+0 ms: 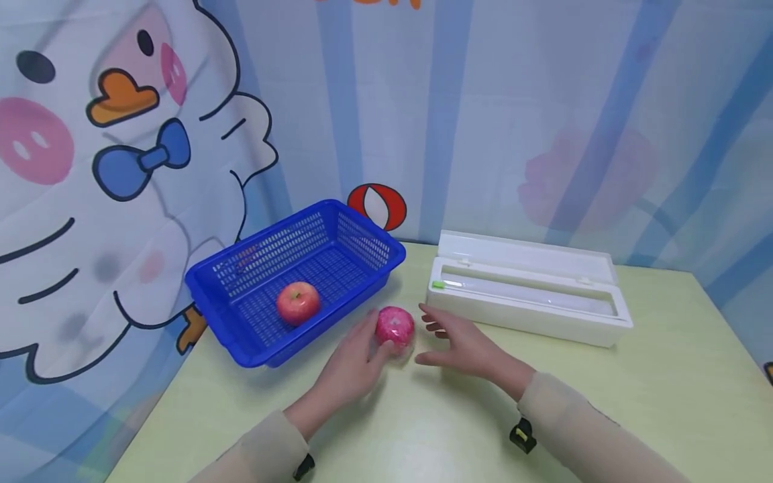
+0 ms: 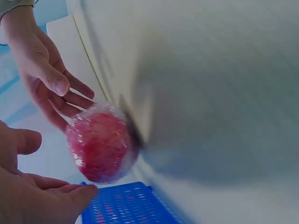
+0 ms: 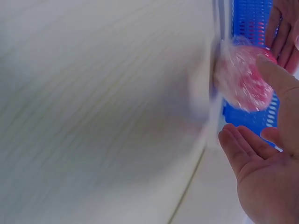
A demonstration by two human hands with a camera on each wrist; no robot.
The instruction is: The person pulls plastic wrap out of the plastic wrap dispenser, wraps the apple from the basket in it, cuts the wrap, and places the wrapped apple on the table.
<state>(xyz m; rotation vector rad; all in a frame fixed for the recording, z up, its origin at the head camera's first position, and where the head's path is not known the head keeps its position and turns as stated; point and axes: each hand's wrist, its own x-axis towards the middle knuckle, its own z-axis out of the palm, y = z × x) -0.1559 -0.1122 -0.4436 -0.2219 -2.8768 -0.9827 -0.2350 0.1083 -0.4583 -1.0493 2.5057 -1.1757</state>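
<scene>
A pink-red apple (image 1: 395,327) wrapped in clear plastic film sits on the table between my two hands; the film shines and bunches loosely at its near side (image 3: 245,74). My left hand (image 1: 350,362) is at its left side, fingers extended and thumb apart. In the left wrist view, the fingertips are right beside the film, and I cannot tell if they touch. To the right, my right hand (image 1: 461,342) is held with spread, loosely bent fingers around nothing, apart from the apple in the head view.
A blue plastic basket (image 1: 338,329) stands at the back left, with an unwrapped red apple (image 1: 298,303) in it. At the back right is a long white film dispenser box (image 1: 525,315) with its lid raised and a green cutter tab (image 1: 437,285). A printed cloth (image 1: 386,121) hangs behind.
</scene>
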